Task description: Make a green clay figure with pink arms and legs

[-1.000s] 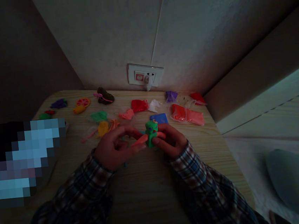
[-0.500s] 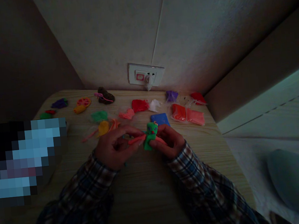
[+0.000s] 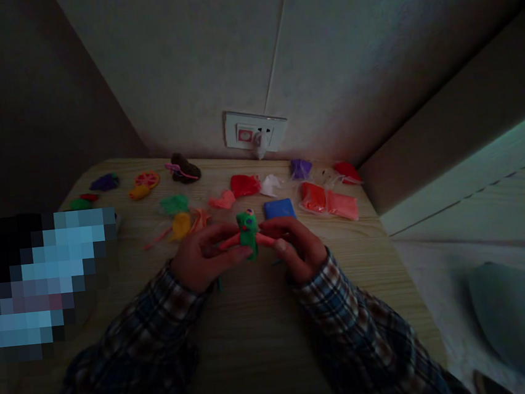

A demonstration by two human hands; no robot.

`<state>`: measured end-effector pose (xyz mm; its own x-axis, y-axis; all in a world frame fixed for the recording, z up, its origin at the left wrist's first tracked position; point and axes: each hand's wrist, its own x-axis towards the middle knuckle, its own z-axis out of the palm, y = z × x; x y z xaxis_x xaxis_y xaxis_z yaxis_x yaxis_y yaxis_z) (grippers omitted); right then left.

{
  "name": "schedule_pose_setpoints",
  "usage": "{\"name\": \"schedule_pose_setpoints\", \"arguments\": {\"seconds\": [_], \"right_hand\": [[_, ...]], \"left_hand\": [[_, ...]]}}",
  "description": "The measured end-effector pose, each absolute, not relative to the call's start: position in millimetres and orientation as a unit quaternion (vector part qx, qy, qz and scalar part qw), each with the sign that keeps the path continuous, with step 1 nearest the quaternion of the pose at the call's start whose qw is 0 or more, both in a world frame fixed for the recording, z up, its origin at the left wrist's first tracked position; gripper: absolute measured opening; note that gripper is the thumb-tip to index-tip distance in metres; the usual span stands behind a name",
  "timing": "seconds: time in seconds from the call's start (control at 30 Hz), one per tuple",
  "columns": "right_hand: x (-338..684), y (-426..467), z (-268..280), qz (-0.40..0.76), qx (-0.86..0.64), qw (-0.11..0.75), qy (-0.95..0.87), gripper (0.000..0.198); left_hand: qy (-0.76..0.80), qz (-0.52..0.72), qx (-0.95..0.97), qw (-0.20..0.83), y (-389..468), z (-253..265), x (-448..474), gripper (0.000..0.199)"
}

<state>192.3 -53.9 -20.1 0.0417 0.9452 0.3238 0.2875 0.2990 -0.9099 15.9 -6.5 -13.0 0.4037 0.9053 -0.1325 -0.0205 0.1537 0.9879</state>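
- Dim light fills the head view, with a pale wall [image 3: 186,74] at the far side and a wooden table [image 3: 254,359] in front of it.
- On the wall is a white socket plate [image 3: 230,129] with a plug [image 3: 260,144] in it.
- A little green figure [image 3: 247,221] is held up over the middle of the table, between the two hands. It has a red spot on its face and a pink arm sticking out on each side.
- The left hand [image 3: 197,259] is pinched closed, its thumb on the figure's green body.
- The right hand [image 3: 303,249] has its thumb and finger closed on the right pink arm [image 3: 265,239].
- Both hands come out of checked sleeves.
- Just past the right hand lies a flat blue block [image 3: 279,209].
- Far right are a purple packet [image 3: 301,169], an orange-red packet [image 3: 312,197] and a pink packet [image 3: 342,205], the last two side by side.
- Far left sit a dark purple lump [image 3: 103,182], an orange wheel shape [image 3: 147,179] and a brown lump [image 3: 186,170] with a pink strip.
- Past the left hand are green, yellow and pink bits, near each other.
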Motion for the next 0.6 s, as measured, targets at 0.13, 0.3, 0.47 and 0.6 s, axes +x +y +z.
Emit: {"name": "schedule_pose_setpoints", "arguments": {"seconds": [0.13,0.3,0.47,0.6], "right_hand": [[199.3,-57.0,-8.8,0.171,-0.515,0.511,-0.666,0.029],[193.0,-61.7,-4.8,0.012,-0.522,0.446,-0.727,0.022],[187.5,-61.3,-8.3,-0.033,-0.515,0.445,-0.732,0.008],[188.3,-62.1,-8.0,-0.062,-0.510,0.454,-0.728,0.006]], "left_hand": [[0.415,0.385,0.524,0.636,-4.2,-13.8,11.7,0.027],[0.412,0.374,0.496,0.666,-5.5,-8.4,12.4,0.022],[0.419,0.366,0.504,0.661,-9.3,-5.9,16.3,0.018],[0.425,0.355,0.519,0.652,-11.4,-3.5,20.1,0.016]]}}
